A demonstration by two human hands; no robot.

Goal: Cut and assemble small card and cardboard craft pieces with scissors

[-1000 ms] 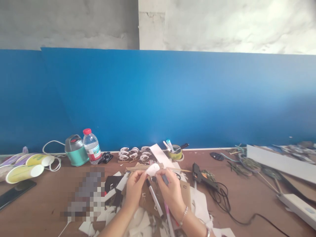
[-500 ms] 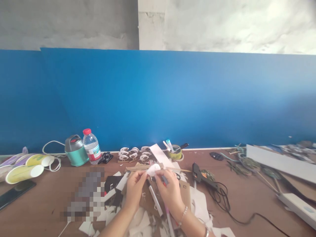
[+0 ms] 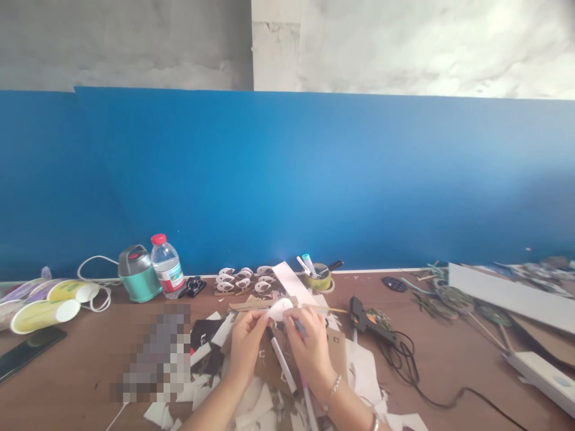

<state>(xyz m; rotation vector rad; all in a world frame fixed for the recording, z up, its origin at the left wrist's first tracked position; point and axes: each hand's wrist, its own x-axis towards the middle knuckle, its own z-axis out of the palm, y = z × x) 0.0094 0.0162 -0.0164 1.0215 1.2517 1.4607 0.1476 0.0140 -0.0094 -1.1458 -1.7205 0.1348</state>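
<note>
Between my two hands is a small white rounded piece [image 3: 280, 309]. My left hand [image 3: 247, 341] pinches its left side between thumb and fingers. My right hand [image 3: 309, 341] is closed at the piece's right edge, and a dark grey, pen-like thing [image 3: 300, 327] shows between its fingers. Below my hands, a white marker with a black end [image 3: 282, 361] lies on brown cardboard [image 3: 266, 366]. White paper scraps [image 3: 256, 407] are spread around my forearms. Behind the hands stand several small white teardrop-shaped pieces [image 3: 244, 280].
At the left are a bottle [image 3: 168, 269], a teal device [image 3: 140, 281], paper cups [image 3: 45, 316] and a phone [image 3: 31, 353]. A tape roll with pens [image 3: 318, 280] stands behind my right hand. A glue gun [image 3: 371, 323] with a cable and a white power strip [image 3: 541, 380] lie right.
The fingers of my right hand have shifted slightly at the white piece, which is turned a little. My left hand has barely moved.
</note>
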